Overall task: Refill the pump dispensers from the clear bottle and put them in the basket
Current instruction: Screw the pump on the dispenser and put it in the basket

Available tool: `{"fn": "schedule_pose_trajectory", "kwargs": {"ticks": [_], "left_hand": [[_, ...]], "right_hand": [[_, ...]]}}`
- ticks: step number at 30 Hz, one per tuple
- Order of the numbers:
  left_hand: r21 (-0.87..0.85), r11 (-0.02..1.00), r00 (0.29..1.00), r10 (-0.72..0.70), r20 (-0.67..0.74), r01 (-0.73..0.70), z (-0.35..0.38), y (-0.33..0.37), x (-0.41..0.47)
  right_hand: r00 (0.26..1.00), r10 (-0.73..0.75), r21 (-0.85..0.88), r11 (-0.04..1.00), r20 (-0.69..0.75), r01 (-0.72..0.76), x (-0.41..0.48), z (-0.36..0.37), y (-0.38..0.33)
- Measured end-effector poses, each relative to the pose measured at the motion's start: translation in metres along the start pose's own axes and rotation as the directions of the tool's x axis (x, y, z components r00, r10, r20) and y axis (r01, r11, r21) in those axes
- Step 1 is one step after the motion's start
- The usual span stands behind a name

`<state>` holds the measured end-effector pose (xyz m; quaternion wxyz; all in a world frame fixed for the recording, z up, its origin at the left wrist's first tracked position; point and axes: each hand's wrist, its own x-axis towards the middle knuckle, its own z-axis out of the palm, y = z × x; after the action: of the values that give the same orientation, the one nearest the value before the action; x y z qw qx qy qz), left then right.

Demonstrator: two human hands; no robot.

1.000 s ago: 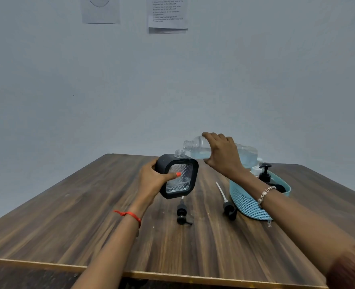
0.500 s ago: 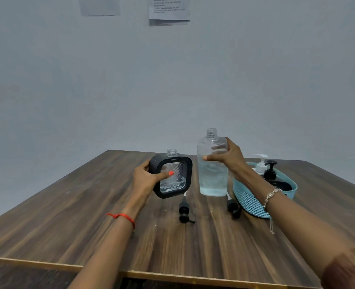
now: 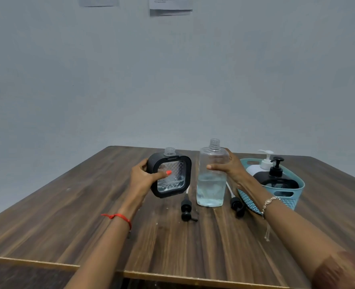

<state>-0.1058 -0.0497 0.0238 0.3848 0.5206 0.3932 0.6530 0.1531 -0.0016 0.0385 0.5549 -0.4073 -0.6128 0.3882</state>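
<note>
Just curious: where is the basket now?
In the head view, the blue basket sits on the table at right, beside the right hand, with two pump dispensers inside.

Your left forearm is bare, with a thin red thread bracelet (image 3: 118,216) tied round the wrist, one short end sticking out to the left. The thumbnail (image 3: 168,172) of your left grip (image 3: 141,180) is painted bright orange-red. Behind your right grip (image 3: 233,171), a slim pale chain bracelet (image 3: 269,202) of small links circles the wrist, and a fine pale strand hangs from it. At the near right corner, a blurred reddish-brown sleeve (image 3: 343,272) covers your arm.
</note>
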Motion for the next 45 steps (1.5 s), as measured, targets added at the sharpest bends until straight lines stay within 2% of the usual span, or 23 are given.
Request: {"fn": "schedule_pose_trajectory", "kwargs": {"ticks": [3,4,6,7,8,9,10,11,12,13,14,16,19,21,22,23,25,27,29,32,34,40,45], "left_hand": [[-0.001,1.0,1.0,-0.005,0.0,0.005,0.001,-0.001,0.002],[-0.002,1.0,1.0,-0.006,-0.002,0.006,0.001,-0.002,0.002],[-0.008,1.0,1.0,-0.007,-0.006,0.007,-0.001,-0.002,0.003],[-0.012,1.0,1.0,-0.007,-0.009,0.007,-0.002,-0.001,0.004],[-0.016,1.0,1.0,-0.006,-0.012,0.006,-0.003,-0.001,0.005],[-0.02,1.0,1.0,-0.005,-0.016,0.005,-0.004,-0.001,0.006],[-0.024,1.0,1.0,-0.005,-0.02,0.004,-0.005,0.0,0.007],[-0.029,1.0,1.0,-0.005,-0.026,0.005,-0.007,0.0,0.008],[-0.032,0.999,0.999,-0.006,-0.032,0.005,-0.008,0.001,0.009],[-0.033,0.999,0.999,-0.005,-0.036,0.004,-0.009,0.001,0.01],[-0.031,1.0,0.999,-0.004,-0.038,0.003,-0.01,0.001,0.011],[-0.028,1.0,0.999,-0.001,-0.035,0.0,-0.012,0.0,0.011],[-0.025,1.0,1.0,0.002,-0.028,-0.002,-0.014,0.001,0.01],[-0.023,1.0,1.0,0.007,-0.025,-0.007,-0.014,0.003,0.009],[-0.021,1.0,1.0,0.01,-0.021,-0.01,-0.014,0.004,0.008],[-0.019,1.0,1.0,0.015,-0.015,-0.016,-0.015,0.004,0.008],[-0.017,1.0,1.0,0.026,-0.007,-0.026,-0.017,0.006,0.009],[-0.022,0.999,1.0,0.03,0.003,-0.03,-0.017,0.007,0.011],[-0.026,0.999,0.999,0.03,0.011,-0.03,-0.014,0.01,0.011],[-0.028,0.999,0.999,0.031,0.029,-0.03,-0.008,0.013,0.009],[-0.033,0.999,0.998,0.035,0.056,-0.033,-0.004,0.016,0.006],[-0.054,0.996,0.986,0.077,0.145,-0.07,0.009,0.029,-0.001],[-0.077,0.994,0.976,0.095,0.198,-0.081,0.019,0.039,-0.005]], "right_hand": [[0.998,-0.039,-0.144,0.989,0.042,0.045,0.002,-0.002,-0.011],[0.997,-0.078,-0.191,0.979,0.003,0.077,0.003,-0.001,-0.015],[0.953,-0.258,-0.257,0.943,-0.161,0.212,-0.003,0.006,-0.027],[0.887,-0.404,-0.327,0.888,-0.222,0.323,-0.008,0.012,-0.032],[0.792,-0.57,-0.44,0.782,-0.22,0.441,-0.014,0.02,-0.036],[0.694,-0.706,-0.55,0.638,-0.14,0.539,-0.019,0.027,-0.037],[0.619,-0.785,-0.62,0.478,0.015,0.622,-0.026,0.035,-0.033],[0.566,-0.795,-0.65,0.314,0.219,0.692,-0.033,0.041,-0.026],[0.542,-0.725,-0.64,0.183,0.425,0.746,-0.037,0.044,-0.015],[0.564,-0.585,-0.62,0.128,0.583,0.774,-0.041,0.048,-0.002],[0.591,-0.431,-0.608,0.116,0.681,0.785,-0.044,0.051,0.011],[0.595,-0.215,-0.589,0.101,0.774,0.802,-0.048,0.057,0.034],[0.537,-0.075,-0.535,0.048,0.84,0.843,-0.046,0.065,0.046],[0.559,-0.083,-0.552,0.097,0.825,0.828,-0.043,0.066,0.039],[0.58,-0.118,-0.558,0.171,0.806,0.812,-0.042,0.067,0.032],[0.62,-0.167,-0.563,0.291,0.767,0.774,-0.042,0.066,0.02],[0.721,-0.306,-0.515,0.534,0.621,0.67,-0.041,0.065,-0.012],[0.822,-0.402,-0.405,0.727,0.404,0.555,-0.038,0.065,-0.053],[0.87,-0.432,-0.214,0.851,0.238,0.48,-0.032,0.064,-0.094],[0.841,-0.537,-0.024,0.842,0.061,0.54,-0.02,0.061,-0.145],[0.823,-0.568,-0.005,0.823,0.006,0.568,-0.013,0.059,-0.165],[0.819,-0.567,-0.177,0.801,0.084,0.572,-0.01,0.061,-0.174],[0.866,-0.467,-0.312,0.808,0.179,0.5,-0.018,0.06,-0.158]]}}
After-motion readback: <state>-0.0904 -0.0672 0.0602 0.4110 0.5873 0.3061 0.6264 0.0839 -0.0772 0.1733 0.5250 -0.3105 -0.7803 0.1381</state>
